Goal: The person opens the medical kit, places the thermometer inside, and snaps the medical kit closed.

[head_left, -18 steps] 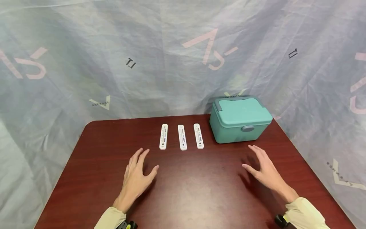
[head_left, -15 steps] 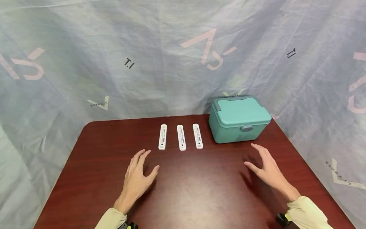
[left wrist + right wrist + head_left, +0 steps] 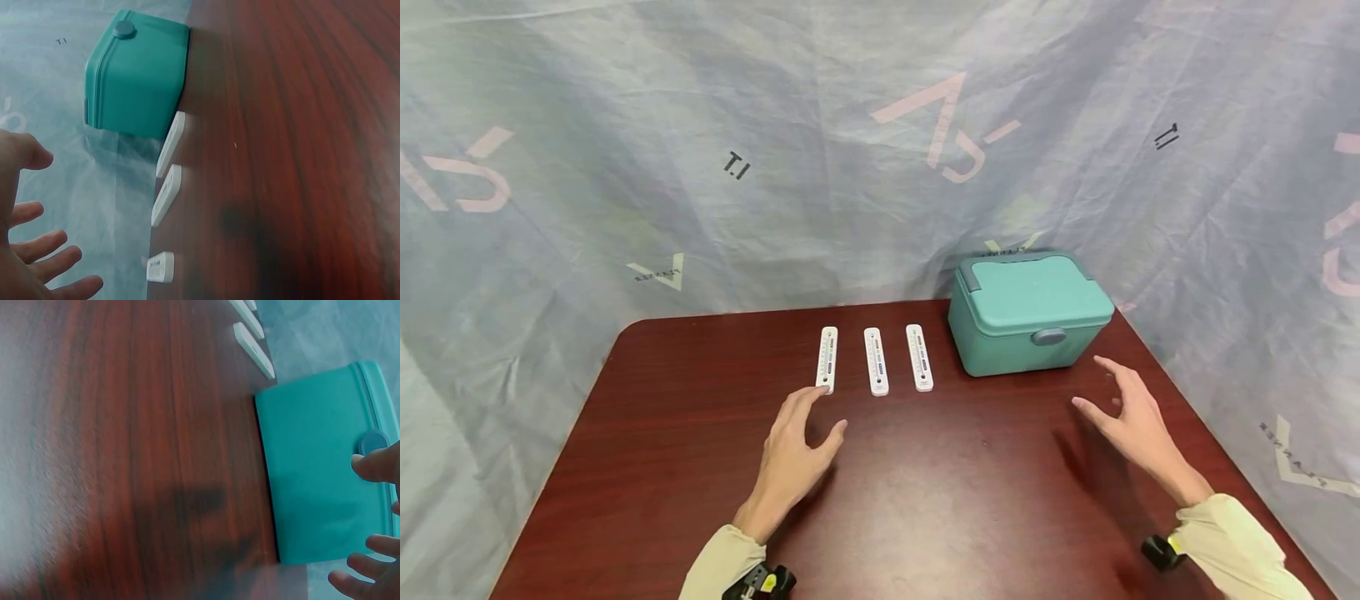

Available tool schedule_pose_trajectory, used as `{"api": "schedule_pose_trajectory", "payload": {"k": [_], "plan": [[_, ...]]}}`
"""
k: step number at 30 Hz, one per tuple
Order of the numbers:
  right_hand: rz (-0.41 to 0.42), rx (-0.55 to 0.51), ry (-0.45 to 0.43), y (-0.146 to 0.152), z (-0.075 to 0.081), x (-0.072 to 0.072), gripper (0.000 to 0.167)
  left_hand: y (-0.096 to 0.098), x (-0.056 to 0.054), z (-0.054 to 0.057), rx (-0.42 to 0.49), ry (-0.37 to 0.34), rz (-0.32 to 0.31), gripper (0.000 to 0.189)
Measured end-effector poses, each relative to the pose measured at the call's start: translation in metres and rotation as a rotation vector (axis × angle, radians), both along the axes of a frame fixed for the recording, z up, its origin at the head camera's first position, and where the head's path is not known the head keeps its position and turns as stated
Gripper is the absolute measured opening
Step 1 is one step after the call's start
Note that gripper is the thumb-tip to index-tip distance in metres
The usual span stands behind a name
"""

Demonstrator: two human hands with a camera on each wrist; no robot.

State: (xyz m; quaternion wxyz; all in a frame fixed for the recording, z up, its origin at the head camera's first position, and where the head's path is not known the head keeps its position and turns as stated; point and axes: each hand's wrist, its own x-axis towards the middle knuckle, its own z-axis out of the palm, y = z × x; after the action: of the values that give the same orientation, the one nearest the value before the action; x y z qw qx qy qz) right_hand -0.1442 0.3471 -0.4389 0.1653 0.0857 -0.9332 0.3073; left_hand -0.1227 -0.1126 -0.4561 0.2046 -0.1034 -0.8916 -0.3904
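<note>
Three white thermometers lie in a row on the table: a left thermometer (image 3: pixel 827 357), a middle thermometer (image 3: pixel 876 362) and a right thermometer (image 3: pixel 919 358). Beside them at the back right stands a teal lidded box (image 3: pixel 1033 321), its lid down and a grey-blue latch (image 3: pixel 1049 337) on the front. My left hand (image 3: pixel 793 458) hovers over the table with fingers spread; its fingertips overlap the near end of the left thermometer in the head view, and it holds nothing. In front of the box's right side, my right hand (image 3: pixel 1138 425) is held in the air, fingers apart and holding nothing.
The dark red-brown table (image 3: pixel 925 500) ends at the back against a grey printed cloth (image 3: pixel 775 208), which also hangs at both sides. A black strap device (image 3: pixel 760 582) sits on the left wrist, and another black device (image 3: pixel 1161 552) on the right.
My left hand has moved right, toward the left thermometer. My right hand has shifted to the right and slightly forward, alongside the box. The thermometers and box stay in place.
</note>
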Motion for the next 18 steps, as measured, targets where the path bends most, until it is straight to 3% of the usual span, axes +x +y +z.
{"api": "schedule_pose_trajectory", "payload": {"k": [18], "plan": [[-0.050, -0.004, 0.017, 0.024, 0.025, -0.020, 0.072, 0.037, -0.020, 0.005, 0.134, 0.075, -0.173, 0.040]]}}
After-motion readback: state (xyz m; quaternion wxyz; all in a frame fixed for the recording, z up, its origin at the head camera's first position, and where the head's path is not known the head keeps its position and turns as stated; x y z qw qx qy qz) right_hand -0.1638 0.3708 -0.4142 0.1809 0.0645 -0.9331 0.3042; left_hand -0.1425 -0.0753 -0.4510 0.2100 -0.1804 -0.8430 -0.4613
